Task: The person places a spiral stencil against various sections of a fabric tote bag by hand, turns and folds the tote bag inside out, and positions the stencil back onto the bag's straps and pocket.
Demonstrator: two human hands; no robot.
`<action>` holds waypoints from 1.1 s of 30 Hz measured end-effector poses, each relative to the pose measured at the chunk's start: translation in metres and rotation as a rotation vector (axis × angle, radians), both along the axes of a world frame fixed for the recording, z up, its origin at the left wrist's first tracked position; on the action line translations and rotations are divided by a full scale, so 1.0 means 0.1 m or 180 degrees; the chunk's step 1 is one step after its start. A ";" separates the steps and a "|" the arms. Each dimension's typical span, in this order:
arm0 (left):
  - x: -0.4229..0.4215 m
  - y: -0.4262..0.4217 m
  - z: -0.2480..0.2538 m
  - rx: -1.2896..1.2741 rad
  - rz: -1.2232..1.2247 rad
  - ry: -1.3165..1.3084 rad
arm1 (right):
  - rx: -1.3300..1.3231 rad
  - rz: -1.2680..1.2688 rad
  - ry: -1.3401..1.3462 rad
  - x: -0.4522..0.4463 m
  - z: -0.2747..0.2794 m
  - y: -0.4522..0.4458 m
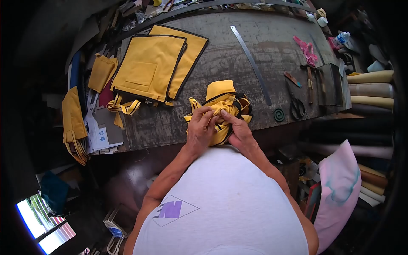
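A bunched yellow fabric piece with black edging (220,89) lies at the table's front edge, close to my body. My left hand (199,129) pinches its folds from the left, fingers bent together. From the right, my right hand (239,129) grips the same cloth, with the thumb pressed on top near the left fingertips. Yellow straps stick out on the left of the bundle. Whatever lies between the fingertips is too small to make out.
Flat yellow pieces (148,63) lie at the back left of the table (170,127). A steel ruler (250,61), black scissors (296,106), a green coil (278,114) and a pink bag (307,51) are on the right. Fabric rolls (369,89) stand beyond.
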State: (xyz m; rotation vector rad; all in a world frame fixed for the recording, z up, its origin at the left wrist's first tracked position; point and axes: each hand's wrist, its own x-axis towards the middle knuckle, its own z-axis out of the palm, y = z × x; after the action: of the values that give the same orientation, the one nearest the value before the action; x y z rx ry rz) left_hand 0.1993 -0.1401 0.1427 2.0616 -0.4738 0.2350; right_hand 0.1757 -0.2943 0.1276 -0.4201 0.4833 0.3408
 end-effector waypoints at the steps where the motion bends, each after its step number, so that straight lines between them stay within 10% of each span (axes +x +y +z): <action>1: 0.00 0.02 0.00 -0.0093 -0.0081 0.0216 | -0.0069 -0.0053 0.0037 0.00 0.00 0.00; 12: 0.46 0.32 0.18 -0.1789 0.0142 0.1851 | -0.2119 0.0102 -0.0827 0.22 -0.07 -0.42; 18: 0.28 0.11 0.20 -0.0391 -0.0617 0.1048 | -0.2885 0.0457 -0.0814 0.32 -0.08 -0.28; 20: 0.15 0.26 0.38 -0.0688 -0.1273 0.1146 | -0.2422 -0.0193 0.0433 0.53 0.02 -0.59; 33: 0.50 1.03 0.06 -0.0789 0.0693 0.0445 | -0.0709 0.0086 -0.1309 0.24 -0.06 -1.00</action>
State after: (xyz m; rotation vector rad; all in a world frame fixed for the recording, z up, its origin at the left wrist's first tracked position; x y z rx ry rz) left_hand 0.2492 -0.0375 0.1488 1.8694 -0.1263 0.2629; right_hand 0.1997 -0.3944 0.1216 -0.6959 0.1128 0.2183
